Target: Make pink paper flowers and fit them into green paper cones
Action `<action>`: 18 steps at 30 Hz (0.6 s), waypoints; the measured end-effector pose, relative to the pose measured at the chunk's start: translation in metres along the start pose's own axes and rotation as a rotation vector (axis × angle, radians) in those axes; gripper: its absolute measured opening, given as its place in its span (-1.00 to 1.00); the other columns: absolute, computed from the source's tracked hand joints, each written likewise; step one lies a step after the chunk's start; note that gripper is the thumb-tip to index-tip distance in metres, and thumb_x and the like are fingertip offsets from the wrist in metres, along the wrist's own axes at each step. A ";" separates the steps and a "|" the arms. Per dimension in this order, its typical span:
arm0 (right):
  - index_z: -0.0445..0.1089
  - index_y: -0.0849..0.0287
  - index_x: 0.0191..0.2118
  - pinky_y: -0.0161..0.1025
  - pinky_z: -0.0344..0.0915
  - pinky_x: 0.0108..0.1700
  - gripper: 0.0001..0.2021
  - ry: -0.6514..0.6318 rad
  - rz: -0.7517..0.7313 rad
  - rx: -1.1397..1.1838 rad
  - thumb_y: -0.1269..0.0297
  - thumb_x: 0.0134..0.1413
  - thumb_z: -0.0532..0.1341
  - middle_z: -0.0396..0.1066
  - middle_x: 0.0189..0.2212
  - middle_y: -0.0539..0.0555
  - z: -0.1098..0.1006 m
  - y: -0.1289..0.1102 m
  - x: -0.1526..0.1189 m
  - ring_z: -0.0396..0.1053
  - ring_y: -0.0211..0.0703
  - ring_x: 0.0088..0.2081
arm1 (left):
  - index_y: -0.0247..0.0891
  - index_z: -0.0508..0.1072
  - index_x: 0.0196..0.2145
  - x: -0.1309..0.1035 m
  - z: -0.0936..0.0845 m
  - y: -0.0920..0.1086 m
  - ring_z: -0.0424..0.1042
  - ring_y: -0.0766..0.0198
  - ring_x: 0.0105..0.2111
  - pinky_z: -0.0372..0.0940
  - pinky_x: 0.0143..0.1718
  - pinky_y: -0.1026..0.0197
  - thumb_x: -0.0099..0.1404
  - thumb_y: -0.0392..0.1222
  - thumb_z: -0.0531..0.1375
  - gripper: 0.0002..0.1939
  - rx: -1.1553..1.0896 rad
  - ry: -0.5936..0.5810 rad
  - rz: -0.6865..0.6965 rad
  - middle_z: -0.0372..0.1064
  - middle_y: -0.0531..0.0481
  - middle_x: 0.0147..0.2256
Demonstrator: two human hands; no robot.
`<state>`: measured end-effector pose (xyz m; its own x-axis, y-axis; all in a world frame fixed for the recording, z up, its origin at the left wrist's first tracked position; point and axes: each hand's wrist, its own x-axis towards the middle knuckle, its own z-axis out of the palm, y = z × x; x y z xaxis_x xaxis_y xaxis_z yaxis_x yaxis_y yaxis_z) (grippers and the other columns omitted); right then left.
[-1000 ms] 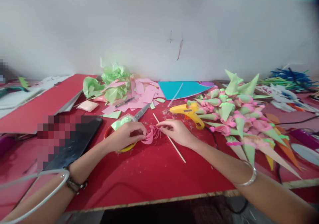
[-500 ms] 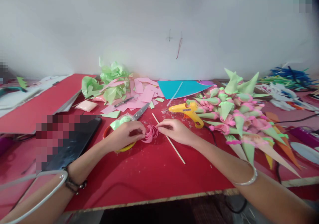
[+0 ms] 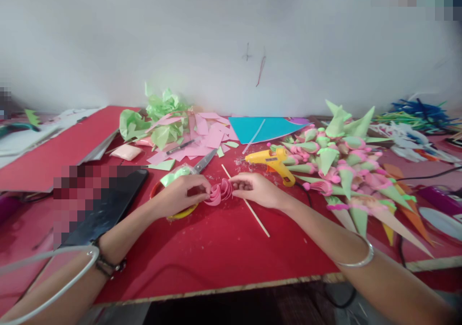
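Observation:
A curled pink paper piece (image 3: 221,193) with several looped strips is between my two hands above the red table. My left hand (image 3: 185,193) pinches its left end. At its right edge is my right hand (image 3: 254,190), fingers curled with the thumb below; whether its fingertips grip the paper is hard to tell. A thin pale stick (image 3: 257,219) lies slantwise on the table, passing beneath my right fingers. The yellow glue gun (image 3: 272,161) rests behind my right hand. Behind my left hand are scissors (image 3: 205,161) and a round red-and-yellow rimmed container (image 3: 184,214).
Green and pink paper cones (image 3: 348,171) are heaped at the right. Pink paper scraps (image 3: 205,135), crumpled green paper (image 3: 166,108) and a blue sheet (image 3: 256,128) lie at the back. A dark phone-like slab (image 3: 108,214) is left of my left forearm.
My right hand has shifted slightly, its fingers more curled at the paper's edge. The pink loops have spread into two visible clusters. My left hand has barely moved.

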<state>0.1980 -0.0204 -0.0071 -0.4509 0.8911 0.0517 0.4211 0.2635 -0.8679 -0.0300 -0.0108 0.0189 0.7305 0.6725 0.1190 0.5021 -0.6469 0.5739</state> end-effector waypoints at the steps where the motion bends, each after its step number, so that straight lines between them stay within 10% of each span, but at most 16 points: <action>1: 0.38 0.24 -0.23 -0.31 0.25 -0.36 -0.76 0.018 0.002 -0.012 0.35 -0.12 0.19 0.35 -0.44 0.04 0.001 0.000 0.000 0.28 -0.28 -0.43 | -0.27 0.34 -0.39 0.000 0.000 0.000 0.30 0.38 -0.37 0.16 -0.31 0.35 0.21 -0.15 0.05 -0.85 0.001 0.001 -0.001 0.35 0.06 -0.37; 18: 0.33 0.23 -0.48 -0.36 0.22 -0.46 -0.89 0.261 -0.006 -0.076 0.32 -0.06 0.13 0.37 -0.56 0.01 0.001 -0.006 -0.006 0.30 -0.29 -0.52 | -0.29 0.33 -0.40 0.000 0.001 0.004 0.30 0.38 -0.38 0.17 -0.30 0.34 0.22 -0.18 0.03 -0.85 -0.028 -0.016 0.087 0.34 0.02 -0.38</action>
<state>0.1981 -0.0277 -0.0028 -0.2398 0.9519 0.1909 0.4816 0.2874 -0.8279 -0.0281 -0.0137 0.0201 0.7782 0.6081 0.1566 0.4233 -0.6922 0.5846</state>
